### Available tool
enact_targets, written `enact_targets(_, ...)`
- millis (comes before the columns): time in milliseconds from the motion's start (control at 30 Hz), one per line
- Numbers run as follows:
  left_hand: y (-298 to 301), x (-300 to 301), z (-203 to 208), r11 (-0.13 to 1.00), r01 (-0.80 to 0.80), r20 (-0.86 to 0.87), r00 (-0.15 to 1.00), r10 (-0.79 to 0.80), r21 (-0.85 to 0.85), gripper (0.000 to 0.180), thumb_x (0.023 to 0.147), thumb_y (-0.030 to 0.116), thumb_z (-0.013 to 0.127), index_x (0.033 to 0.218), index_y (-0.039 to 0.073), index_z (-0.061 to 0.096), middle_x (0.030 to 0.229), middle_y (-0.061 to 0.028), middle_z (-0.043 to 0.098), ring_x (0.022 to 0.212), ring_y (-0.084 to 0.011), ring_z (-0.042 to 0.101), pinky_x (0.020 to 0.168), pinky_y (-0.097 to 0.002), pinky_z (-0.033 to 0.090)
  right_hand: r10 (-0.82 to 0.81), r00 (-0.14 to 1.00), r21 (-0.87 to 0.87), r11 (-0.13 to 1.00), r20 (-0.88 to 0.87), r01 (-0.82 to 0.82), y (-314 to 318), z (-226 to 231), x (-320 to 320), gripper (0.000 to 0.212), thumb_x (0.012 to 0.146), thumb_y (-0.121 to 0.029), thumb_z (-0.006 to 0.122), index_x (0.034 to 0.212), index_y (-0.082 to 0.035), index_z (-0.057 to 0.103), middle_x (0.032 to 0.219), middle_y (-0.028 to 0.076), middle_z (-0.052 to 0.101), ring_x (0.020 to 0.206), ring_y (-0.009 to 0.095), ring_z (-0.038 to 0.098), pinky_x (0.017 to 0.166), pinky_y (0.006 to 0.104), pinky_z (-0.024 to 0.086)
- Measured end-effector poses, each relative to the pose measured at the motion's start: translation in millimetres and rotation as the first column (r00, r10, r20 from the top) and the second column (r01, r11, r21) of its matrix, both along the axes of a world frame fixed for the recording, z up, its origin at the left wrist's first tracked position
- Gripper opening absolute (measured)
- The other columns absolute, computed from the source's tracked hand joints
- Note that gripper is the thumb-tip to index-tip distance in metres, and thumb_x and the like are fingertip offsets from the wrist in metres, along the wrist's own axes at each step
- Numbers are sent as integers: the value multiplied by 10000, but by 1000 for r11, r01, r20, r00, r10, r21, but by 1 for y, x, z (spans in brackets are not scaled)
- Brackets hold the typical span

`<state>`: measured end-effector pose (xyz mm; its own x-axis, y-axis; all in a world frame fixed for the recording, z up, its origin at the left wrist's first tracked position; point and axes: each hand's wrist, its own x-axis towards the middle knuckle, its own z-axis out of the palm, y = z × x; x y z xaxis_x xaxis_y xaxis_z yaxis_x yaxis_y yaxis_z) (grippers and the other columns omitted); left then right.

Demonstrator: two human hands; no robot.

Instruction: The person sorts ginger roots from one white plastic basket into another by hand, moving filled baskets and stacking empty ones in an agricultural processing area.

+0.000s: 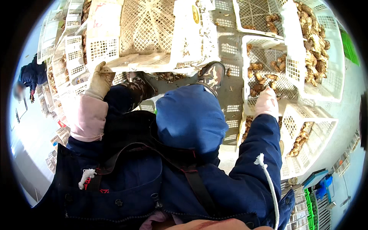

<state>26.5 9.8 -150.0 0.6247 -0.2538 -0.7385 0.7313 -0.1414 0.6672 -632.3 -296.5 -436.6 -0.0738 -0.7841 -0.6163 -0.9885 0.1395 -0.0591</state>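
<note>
My left hand (pixel 100 81), in a pale work glove with a pink cuff, grips the near left corner of a large white plastic crate (pixel 143 62). The crate stands in front of me, and its lattice bottom shows bare inside. On the right, my right hand (pixel 268 92) reaches into another white crate (pixel 264 40), close to loose brown mushrooms (pixel 259 79). A pink cuff and the angle hide most of its fingers, so whether it holds a mushroom is unclear.
A heaped crate of mushrooms (pixel 315 46) stands at the right, with a smaller white crate (pixel 320 132) nearer me. Stacked crates (pixel 74 53) line the left side, where another person (pixel 32 73) is beyond them. Brown scraps (pixel 168 76) lie between my boots (pixel 212 74).
</note>
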Motion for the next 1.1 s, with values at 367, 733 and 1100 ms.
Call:
enact_targets(367, -30, -30, 34, 992, -67, 26, 998, 64, 103, 258, 996, 219, 513, 1209, 78, 548, 808, -29, 544, 679, -142, 564, 703, -327, 584, 24, 989, -41, 999, 144, -18, -27, 0, 41, 513, 854, -123, 612, 1351, -37, 516, 1113, 146, 650, 988, 242, 620, 879, 355, 500)
enact_targets(733, -43, -46, 23, 998, -25, 98, 995, 31, -61, 411, 965, 222, 564, 1293, 5, 445, 1216, -193, 581, 1072, -359, 615, 910, -556, 529, -183, 865, 158, 980, 468, 122, -31, -73, 37, 516, 860, -138, 611, 1358, -47, 509, 1118, 142, 646, 991, 237, 616, 879, 358, 500)
enact_targets(1100, -27, -34, 13, 987, 35, 81, 996, -22, -158, 398, 986, 184, 534, 1303, -18, 401, 1234, -223, 561, 1083, -378, 613, 858, -548, 569, -293, 836, 231, 951, 464, 205, -30, -68, 38, 519, 866, -153, 610, 1365, -58, 503, 1122, 137, 642, 994, 233, 612, 880, 361, 501)
